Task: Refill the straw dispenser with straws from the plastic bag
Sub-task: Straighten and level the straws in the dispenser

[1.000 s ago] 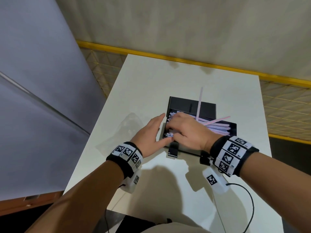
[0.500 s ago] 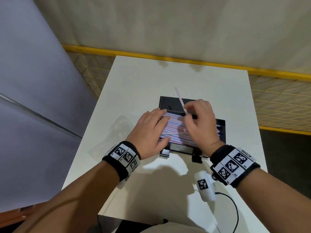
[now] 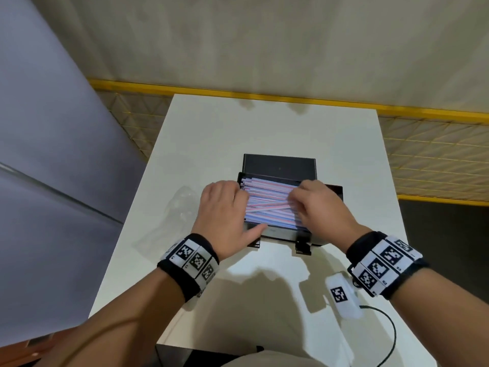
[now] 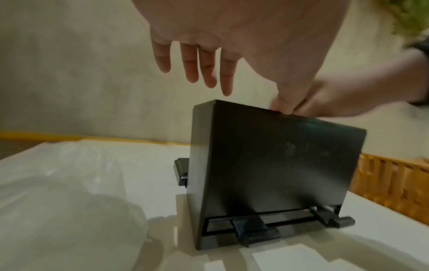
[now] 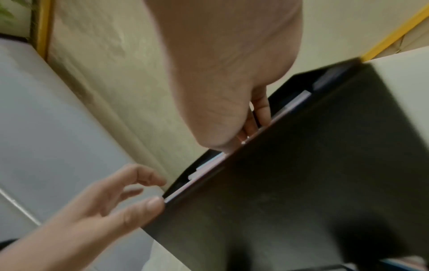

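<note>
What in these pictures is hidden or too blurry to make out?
- Straws: the head view shows only the top layer in the dispenser; its black walls hide how deep the pile goes.
- Right hand: whether it pinches a straw is unclear; the head view shows its back, and the right wrist view is blurred.
- Plastic bag: clear and crumpled; whether straws remain inside cannot be told.
- Left hand: its fingertips are blurred in the left wrist view.
</note>
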Available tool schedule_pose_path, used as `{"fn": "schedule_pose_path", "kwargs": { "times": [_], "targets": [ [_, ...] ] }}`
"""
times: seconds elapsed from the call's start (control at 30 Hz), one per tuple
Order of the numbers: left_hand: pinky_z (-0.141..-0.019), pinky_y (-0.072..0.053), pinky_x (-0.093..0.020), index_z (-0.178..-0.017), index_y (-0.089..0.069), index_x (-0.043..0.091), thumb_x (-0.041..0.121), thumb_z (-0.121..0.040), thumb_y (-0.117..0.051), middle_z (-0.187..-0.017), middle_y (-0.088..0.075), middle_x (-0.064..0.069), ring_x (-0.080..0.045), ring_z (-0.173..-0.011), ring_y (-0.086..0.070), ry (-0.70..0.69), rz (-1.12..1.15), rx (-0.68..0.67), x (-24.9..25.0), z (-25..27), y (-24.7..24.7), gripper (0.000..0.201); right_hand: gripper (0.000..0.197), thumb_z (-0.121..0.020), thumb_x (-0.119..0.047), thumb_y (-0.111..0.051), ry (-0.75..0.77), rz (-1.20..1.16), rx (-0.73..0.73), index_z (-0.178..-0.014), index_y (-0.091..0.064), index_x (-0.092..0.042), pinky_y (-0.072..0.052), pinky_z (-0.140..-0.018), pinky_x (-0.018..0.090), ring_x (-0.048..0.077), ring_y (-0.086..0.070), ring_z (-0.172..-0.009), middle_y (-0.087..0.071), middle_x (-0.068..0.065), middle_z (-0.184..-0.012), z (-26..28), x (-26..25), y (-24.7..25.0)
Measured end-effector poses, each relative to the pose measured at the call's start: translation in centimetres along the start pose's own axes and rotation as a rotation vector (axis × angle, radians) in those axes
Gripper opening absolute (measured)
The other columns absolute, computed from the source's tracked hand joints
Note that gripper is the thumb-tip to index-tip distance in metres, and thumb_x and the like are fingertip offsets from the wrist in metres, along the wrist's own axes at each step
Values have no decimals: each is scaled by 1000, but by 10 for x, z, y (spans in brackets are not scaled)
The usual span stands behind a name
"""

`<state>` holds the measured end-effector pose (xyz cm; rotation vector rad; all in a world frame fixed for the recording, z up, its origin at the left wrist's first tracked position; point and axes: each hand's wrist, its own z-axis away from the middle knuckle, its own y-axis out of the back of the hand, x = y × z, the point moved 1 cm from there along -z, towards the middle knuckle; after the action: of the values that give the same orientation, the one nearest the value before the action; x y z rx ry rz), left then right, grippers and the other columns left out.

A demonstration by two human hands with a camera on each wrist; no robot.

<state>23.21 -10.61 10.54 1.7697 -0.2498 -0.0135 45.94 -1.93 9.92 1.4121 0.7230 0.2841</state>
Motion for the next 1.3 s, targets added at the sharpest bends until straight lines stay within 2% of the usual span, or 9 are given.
{"fn": "schedule_pose_path", "kwargs": {
  "times": [0.23, 0.4, 0.53, 0.7, 0.8, 0.9, 1.1, 1.2, 1.3],
  "targets": [
    [-98, -40, -46, -101, -73, 19, 76, -82, -52, -109, -58, -7, -31, -109, -51, 80, 92, -11, -15, 7, -9, 64, 17, -97, -25, -56, -39, -1, 126, -99, -71, -16, -48, -75, 40, 28, -53, -84, -61, 3, -92, 11, 0, 3],
    [-110, -35, -56, -107, -74, 25, 76, -87, -45, -123, -59, -8, -38, -129, -46, 108, 162, -121, -23, 12, -19, 62, 23, -97, -34, -53, -82, 83, -34, -90, -68, -18, -48, -71, 40, 27, -53, -80, -55, 1, -84, 18, 4, -5],
    [-115, -34, -49, -136, -51, 16, 71, -84, -58, -142, -49, -11, -32, -136, -41, 102, 225, -91, -23, 10, -13, 76, 20, -89, -29, -56, -118, 86, 0, -97, -68, -15, -49, -72, 41, 29, -52, -83, -56, 5, -90, 12, 0, -1],
    [-113, -26, -19, -161, -3, 15, 56, -80, -76, -165, -27, -1, -11, -144, -34, 179, 529, -188, -16, 3, -9, 116, 22, -79, -26, -49, 115, 86, 42, -86, -64, -10, -46, -70, 43, 30, -49, -79, -58, 6, -84, -10, -38, 14],
    [-106, -31, -14, -161, 7, 20, 48, -79, -80, -168, -21, 9, -8, -144, -38, 185, 590, -231, -20, -5, -12, 122, 30, -75, -29, -42, 363, 83, -203, -82, -66, -12, -48, -73, 43, 32, -57, -83, -63, 6, -85, -40, -77, 10],
    [-102, -39, -18, -161, 5, 27, 44, -77, -80, -166, -25, 13, -13, -137, -50, 171, 581, -314, -24, -13, -8, 121, 50, -73, -38, -30, 377, 161, -375, -87, -70, -12, -52, -75, 44, 32, -59, -88, -64, 8, -88, -65, -88, 2],
    [-86, -40, -18, -161, 1, 30, 55, -71, -84, -160, -37, 9, -13, -112, -63, 190, 567, -317, -24, -18, -1, 127, 30, -77, -17, -45, 409, -87, -144, -93, -68, -8, -49, -79, 47, 28, -50, -83, -64, 9, -94, -65, -76, -3],
    [-96, -41, -20, -161, -5, 26, 57, -68, -86, -159, -39, 8, -12, -127, -55, 193, 577, -296, -25, -16, -10, 127, 40, -79, -12, -48, 283, -268, 48, -112, -69, -9, -47, -90, 42, 28, -56, -96, -67, 5, -108, -54, -67, 0],
    [-116, -37, -40, -159, -18, 19, 70, -71, -75, -156, -42, 1, -22, -142, -41, 87, 403, -236, -28, -14, -15, 117, 35, -83, -21, -59, 79, -269, 248, -114, -69, -9, -47, -91, 45, 28, -56, -104, -66, 6, -110, -34, -46, 6]
  ]
}}
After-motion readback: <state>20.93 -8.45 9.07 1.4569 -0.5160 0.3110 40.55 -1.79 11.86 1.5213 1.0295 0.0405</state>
